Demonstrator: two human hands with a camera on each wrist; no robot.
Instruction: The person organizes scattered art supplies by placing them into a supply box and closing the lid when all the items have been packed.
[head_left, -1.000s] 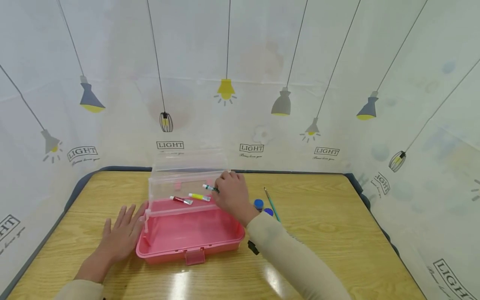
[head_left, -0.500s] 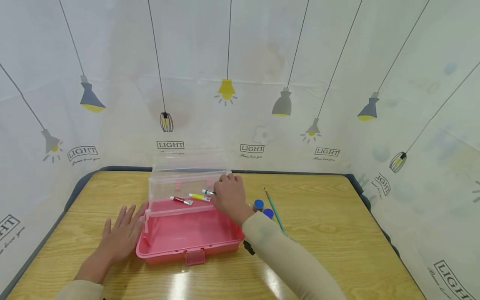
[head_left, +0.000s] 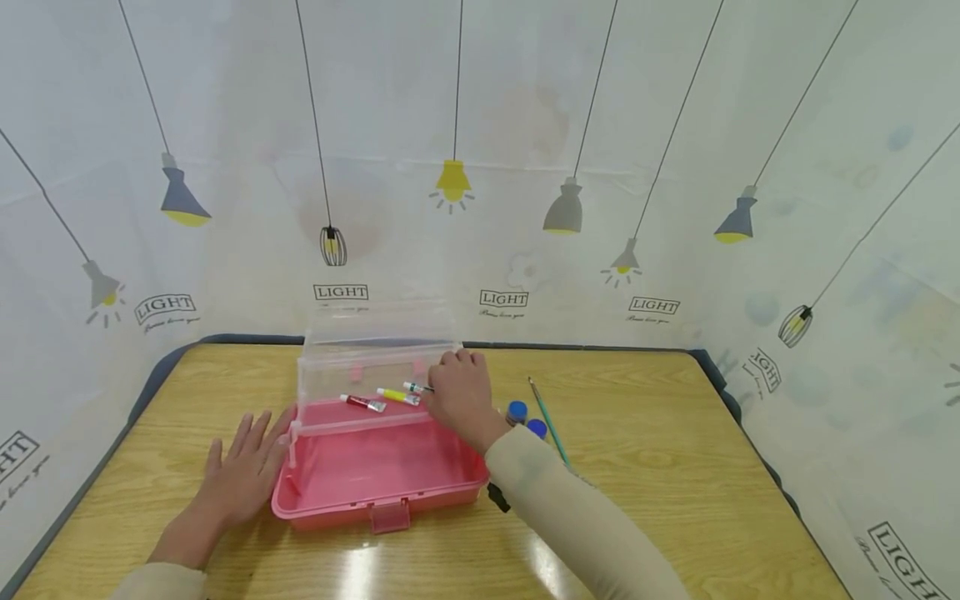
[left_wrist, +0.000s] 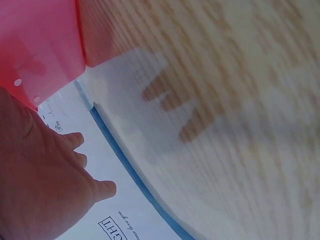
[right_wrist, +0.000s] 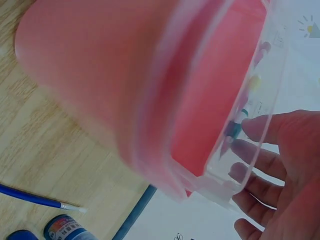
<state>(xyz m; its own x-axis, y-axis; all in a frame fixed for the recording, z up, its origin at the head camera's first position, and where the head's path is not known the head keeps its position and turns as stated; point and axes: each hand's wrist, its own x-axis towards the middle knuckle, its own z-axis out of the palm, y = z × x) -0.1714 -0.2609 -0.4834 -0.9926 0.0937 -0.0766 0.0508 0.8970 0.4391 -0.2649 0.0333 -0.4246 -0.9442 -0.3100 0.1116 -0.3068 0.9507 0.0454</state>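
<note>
A pink plastic box (head_left: 386, 462) with its clear lid (head_left: 375, 367) swung back stands on the wooden table. My left hand (head_left: 243, 467) rests with fingers extended along the box's left side. At the lid's right part, my right hand (head_left: 461, 396) pinches a small green paint tube (head_left: 414, 387), its white cap pointing left; the right wrist view shows thumb and forefinger at the green tube (right_wrist: 235, 129), seen through the clear plastic. Beside it in the lid lie a yellow paint tube (head_left: 397, 396) and a dark red one (head_left: 363, 402).
Right of the box stand two blue-capped jars, one behind (head_left: 517, 410) and one nearer (head_left: 536, 427). A teal-handled paintbrush (head_left: 550, 421) lies beside them. A black object (head_left: 498, 497) shows partly under the right sleeve. White printed sheets rise behind the table.
My right hand has come slightly down and toward me, lowering the green paint tube into the lid next to the yellow one. It has barely moved in the last half second. My left hand stays put.
</note>
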